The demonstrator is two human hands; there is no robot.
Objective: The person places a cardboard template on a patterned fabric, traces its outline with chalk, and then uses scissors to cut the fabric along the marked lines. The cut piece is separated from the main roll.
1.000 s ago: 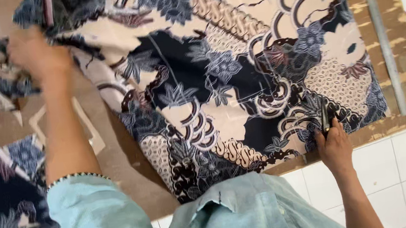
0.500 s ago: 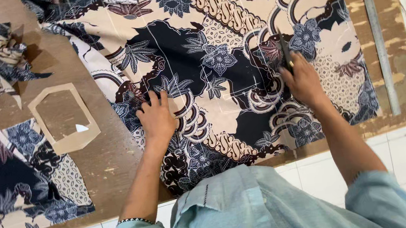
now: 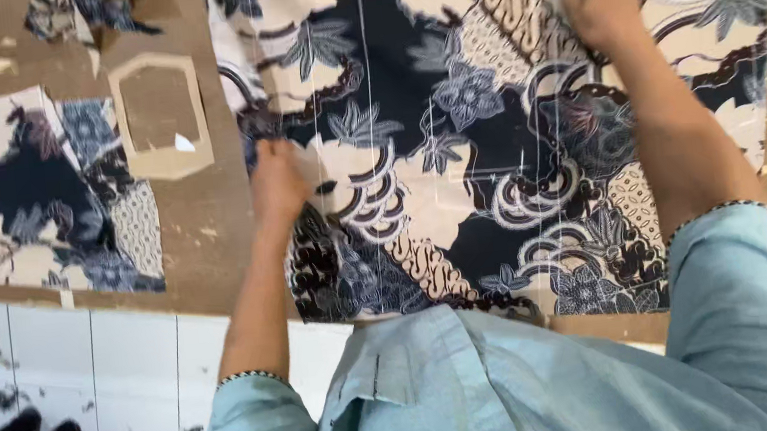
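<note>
The person wears a light blue button-up shirt (image 3: 478, 396) with an open collar (image 3: 418, 359), a stitched front placket and one pale button below the collar. Both short sleeves, either side of the collar, end above bare forearms in a narrow dark-and-white patterned trim (image 3: 720, 207).

The left hand (image 3: 280, 181) is closed into a loose fist, knuckles up, its bare forearm running straight back to a pale blue sleeve cuff. The right hand (image 3: 604, 7) reaches farther forward, fingers curled tight, forearm angled outward to a rolled pale blue sleeve
</note>
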